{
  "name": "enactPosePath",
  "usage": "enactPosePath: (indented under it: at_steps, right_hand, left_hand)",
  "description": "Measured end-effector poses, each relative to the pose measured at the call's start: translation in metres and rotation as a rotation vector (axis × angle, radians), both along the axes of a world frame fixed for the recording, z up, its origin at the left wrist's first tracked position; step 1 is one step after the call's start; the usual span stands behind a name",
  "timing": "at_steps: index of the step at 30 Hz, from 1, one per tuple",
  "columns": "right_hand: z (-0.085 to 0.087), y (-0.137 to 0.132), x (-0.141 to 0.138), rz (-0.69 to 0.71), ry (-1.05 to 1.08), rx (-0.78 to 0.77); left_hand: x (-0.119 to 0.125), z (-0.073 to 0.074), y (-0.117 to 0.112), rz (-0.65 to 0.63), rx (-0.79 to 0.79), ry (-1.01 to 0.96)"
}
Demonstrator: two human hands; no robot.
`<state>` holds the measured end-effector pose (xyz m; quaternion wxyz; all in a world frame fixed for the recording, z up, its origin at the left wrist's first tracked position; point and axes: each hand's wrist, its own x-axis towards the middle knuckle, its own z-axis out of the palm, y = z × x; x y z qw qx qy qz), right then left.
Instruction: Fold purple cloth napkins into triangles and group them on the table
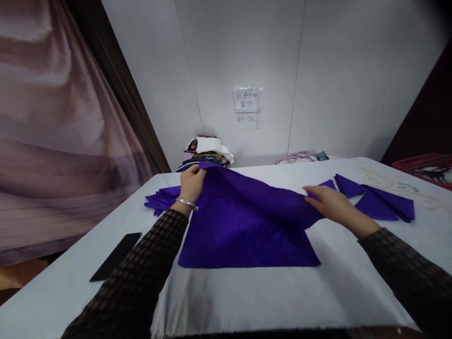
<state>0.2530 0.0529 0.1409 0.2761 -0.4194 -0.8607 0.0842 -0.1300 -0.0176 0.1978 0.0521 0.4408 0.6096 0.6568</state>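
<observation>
- Seen from my remote post, a purple cloth spans the space between two hands, its near part flat on the white bench, its far side raised.
- The left hand pinches the far left corner, fingers closed.
- The right hand grips the raised edge at right, fingers pressed together.
- Purple pieces lie beside the left hand, folded triangles beyond the right.

Left hand wears silvery bangle at wrist, 8 o'clock. Left sleeve, 7 o'clock, and right sleeve, 4 o'clock, are blackish with brownish checks.
</observation>
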Motion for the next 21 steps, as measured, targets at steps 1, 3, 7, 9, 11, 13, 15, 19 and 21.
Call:
enactPosePath:
  at_steps: [1,3,7,9,11,13,15,19,21]
  right_hand:
    - [0.006,-0.005,-0.011,0.034,0.037,0.021]
    - [0.023,-0.018,-0.040,0.172,0.147,-0.030]
    - [0.057,-0.033,-0.105,0.303,0.337,-0.088]
    - [0.068,-0.029,-0.123,0.331,0.421,-0.095]
    - [0.075,-0.019,-0.129,0.395,0.470,-0.136]
    - [0.080,-0.009,-0.127,0.449,0.492,-0.203]
    - [0.086,-0.001,-0.121,0.437,0.513,-0.252]
    - [0.097,0.013,-0.106,0.316,0.541,-0.259]
    - [0.102,0.024,-0.097,0.263,0.543,-0.273]
  left_hand:
    - [0.012,0.006,0.000,-0.015,-0.018,0.126]
    - [0.043,0.016,-0.001,-0.064,-0.063,0.350]
    - [0.099,0.030,-0.003,-0.223,-0.143,0.650]
    - [0.110,0.034,-0.005,-0.238,-0.147,0.691]
    - [0.109,0.034,-0.008,-0.241,-0.152,0.668]
    - [0.101,0.024,-0.013,-0.248,-0.194,0.644]
    - [0.089,0.002,-0.018,-0.261,-0.319,0.627]
    - [0.059,-0.054,-0.027,-0.428,-0.710,0.399]
    - [0.035,-0.071,-0.026,-0.425,-0.755,0.286]
